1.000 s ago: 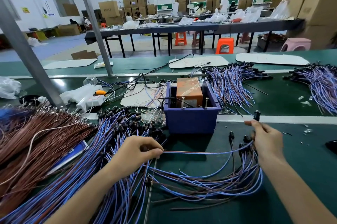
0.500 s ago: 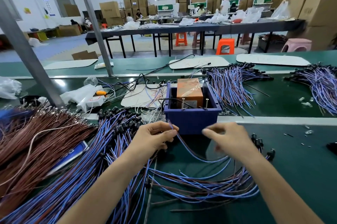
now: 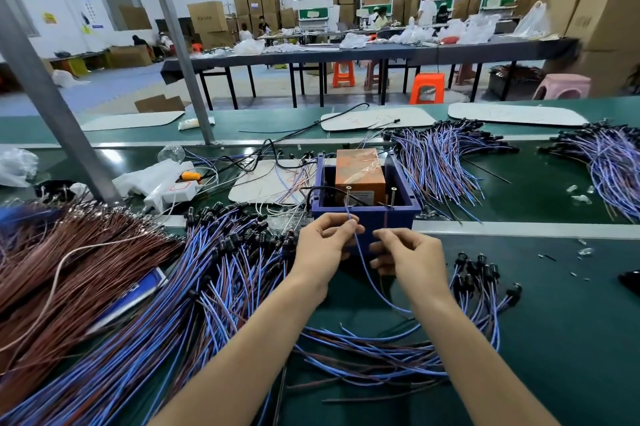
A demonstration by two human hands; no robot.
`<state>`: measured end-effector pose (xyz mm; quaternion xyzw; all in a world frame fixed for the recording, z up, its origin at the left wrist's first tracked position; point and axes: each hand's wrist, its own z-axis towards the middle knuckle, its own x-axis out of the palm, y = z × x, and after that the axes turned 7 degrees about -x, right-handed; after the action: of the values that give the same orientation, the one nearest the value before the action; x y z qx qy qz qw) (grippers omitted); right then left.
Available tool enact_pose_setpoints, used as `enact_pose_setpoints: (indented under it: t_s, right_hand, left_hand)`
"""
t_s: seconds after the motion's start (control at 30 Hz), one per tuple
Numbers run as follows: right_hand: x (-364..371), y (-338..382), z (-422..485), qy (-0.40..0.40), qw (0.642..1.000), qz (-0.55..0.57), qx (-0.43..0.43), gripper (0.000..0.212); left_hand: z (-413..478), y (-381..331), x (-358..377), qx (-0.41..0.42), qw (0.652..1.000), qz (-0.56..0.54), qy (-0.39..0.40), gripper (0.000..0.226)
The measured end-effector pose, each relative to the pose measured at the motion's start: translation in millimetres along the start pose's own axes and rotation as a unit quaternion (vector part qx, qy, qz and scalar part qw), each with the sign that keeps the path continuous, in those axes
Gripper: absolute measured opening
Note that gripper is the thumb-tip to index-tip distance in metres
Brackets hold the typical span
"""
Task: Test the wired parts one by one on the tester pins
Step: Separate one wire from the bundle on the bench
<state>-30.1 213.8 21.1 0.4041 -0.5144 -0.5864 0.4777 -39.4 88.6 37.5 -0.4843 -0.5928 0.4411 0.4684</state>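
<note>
Left hand (image 3: 322,247), right hand (image 3: 407,257) (pinching wires (image 3: 363,268)), near tester box (image 3: 401,217) edge

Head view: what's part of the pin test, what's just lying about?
In the job: wired part, pinched by left hand and right hand; tester pins; blue tester box; blue-wire pile.
Lying about: white plastic bag; white board; brown-wire heap.

Two hands: left hand (image 3: 322,247), right hand (image 3: 410,257). One blue tester box (image 3: 363,219); one orange block (image 3: 360,172) inside; two upright pins (image 3: 348,197). Four white boards (image 3: 516,114). Two metal posts (image 3: 180,55). Two orange stools (image 3: 426,88). Wired parts (image 3: 436,162): heaps, past counting.
</note>
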Motion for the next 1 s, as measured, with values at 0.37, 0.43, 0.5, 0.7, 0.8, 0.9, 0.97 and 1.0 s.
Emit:
enact_pose_setpoints:
  t_s: [0.37,0.43,0.5,0.7,0.8,0.9,0.97,1.0]
  right_hand:
    - [-7.1,-10.9,13.4,-0.061,0.995,0.001,0.074,0.02]
    - [-6.7,-11.0,13.1,-0.055,0.996,0.002,0.076,0.021]
    - [-6.3,-11.1,12.8,-0.052,0.996,0.003,0.076,0.02]
    - [-7.1,-11.6,14.2,-0.054,0.996,0.0,0.071,0.019]
    - [-7.6,-11.8,12.4,-0.032,0.997,-0.011,0.066,0.018]
    - [-3.7,-9.5,2.4,0.106,0.988,-0.097,0.053,0.025]
    - [0.1,-6.9,-6.2,0.215,0.963,-0.159,0.045,0.03]
    - [1.2,-5.2,-10.0,0.261,0.948,-0.175,0.046,0.031]
  left_hand:
    - [25.4,12.4,6.4,-0.072,0.996,-0.015,-0.046,0.011]
    - [26.7,12.8,5.8,-0.069,0.997,-0.012,-0.045,0.011]
    - [26.8,12.8,4.6,-0.066,0.997,-0.008,-0.043,0.01]
    - [25.9,11.9,2.8,-0.068,0.997,0.005,-0.034,0.01]
    - [22.3,10.3,1.0,-0.06,0.998,0.018,-0.018,0.009]
    - [14.2,8.5,-8.9,-0.034,0.999,0.042,0.003,0.013]
    - [9.3,2.3,-24.8,-0.007,0.998,0.058,0.016,0.018]
    - [8.3,-3.3,-36.5,0.009,0.998,0.069,0.011,0.02]
